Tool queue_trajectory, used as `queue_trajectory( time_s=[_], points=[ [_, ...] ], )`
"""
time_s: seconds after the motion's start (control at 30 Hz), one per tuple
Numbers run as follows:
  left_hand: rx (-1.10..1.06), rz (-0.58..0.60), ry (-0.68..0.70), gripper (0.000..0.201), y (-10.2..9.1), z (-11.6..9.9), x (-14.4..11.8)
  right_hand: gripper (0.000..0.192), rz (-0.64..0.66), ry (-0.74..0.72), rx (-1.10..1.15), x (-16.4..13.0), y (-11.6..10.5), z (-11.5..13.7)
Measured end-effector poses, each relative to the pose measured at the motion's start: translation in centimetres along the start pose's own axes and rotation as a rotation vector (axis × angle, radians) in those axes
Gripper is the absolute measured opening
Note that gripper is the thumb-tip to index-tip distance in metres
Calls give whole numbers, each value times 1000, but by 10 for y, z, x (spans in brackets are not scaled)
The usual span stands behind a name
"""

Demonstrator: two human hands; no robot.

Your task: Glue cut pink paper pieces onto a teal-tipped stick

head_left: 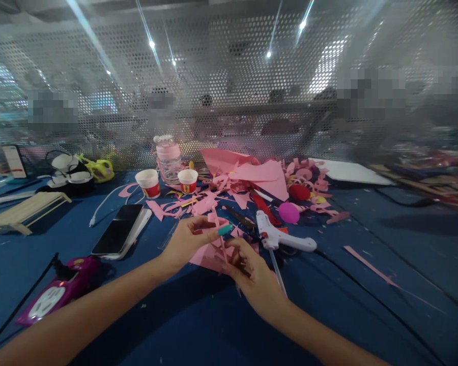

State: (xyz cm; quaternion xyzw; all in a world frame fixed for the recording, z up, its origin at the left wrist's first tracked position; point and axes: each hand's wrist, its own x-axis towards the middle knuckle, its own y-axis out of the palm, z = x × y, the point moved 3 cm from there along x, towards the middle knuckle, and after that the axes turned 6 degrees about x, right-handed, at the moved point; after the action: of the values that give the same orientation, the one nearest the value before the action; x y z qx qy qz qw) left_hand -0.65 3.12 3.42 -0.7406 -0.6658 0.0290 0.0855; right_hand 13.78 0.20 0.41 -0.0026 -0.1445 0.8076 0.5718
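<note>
A thin pink paper strip [220, 236] stands nearly upright between my two hands. My left hand [189, 236] is closed in a pinch on its upper part; the thumb's tip is bright teal, whether nail or cover I cannot tell. Lower down, my right hand [254, 272] pinches the same strip between thumb and fingers. Behind and below the hands lies a pink paper piece [206, 258], partly hidden. Just right of them, a white glue gun [277, 234] rests on the table with a clear glue stick [278, 272] by it. Dark-bladed scissors [265, 211] lie beyond, partly covered.
Pink paper scraps [248, 178] heap up before a perforated metal screen [229, 76]. Two paper cups [148, 184] and a pink-lidded bottle [168, 155] stand left of them. A phone [118, 229], a purple power strip [63, 290] and a small wooden rack [26, 208] sit leftward.
</note>
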Motion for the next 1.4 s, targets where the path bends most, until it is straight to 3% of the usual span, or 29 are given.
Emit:
queue_trajectory(
  time_s=[0.33,0.57,0.93,1.2,1.4],
  points=[
    [-12,-18,29,29,0,5,3,17,7,20,58,0,1,-3],
    [193,-327,57,51,-10,9,3,20,13,38,97,0,3,-4],
    [119,-255,71,47,-7,9,0,19,15,22,83,1,3,-7],
    [-45,-209,-65,44,-1,10,0,18,-1,15,58,1,2,-4],
    [-287,-103,-130,39,6,14,0,17,2,20,102,1,2,-4]
  ],
)
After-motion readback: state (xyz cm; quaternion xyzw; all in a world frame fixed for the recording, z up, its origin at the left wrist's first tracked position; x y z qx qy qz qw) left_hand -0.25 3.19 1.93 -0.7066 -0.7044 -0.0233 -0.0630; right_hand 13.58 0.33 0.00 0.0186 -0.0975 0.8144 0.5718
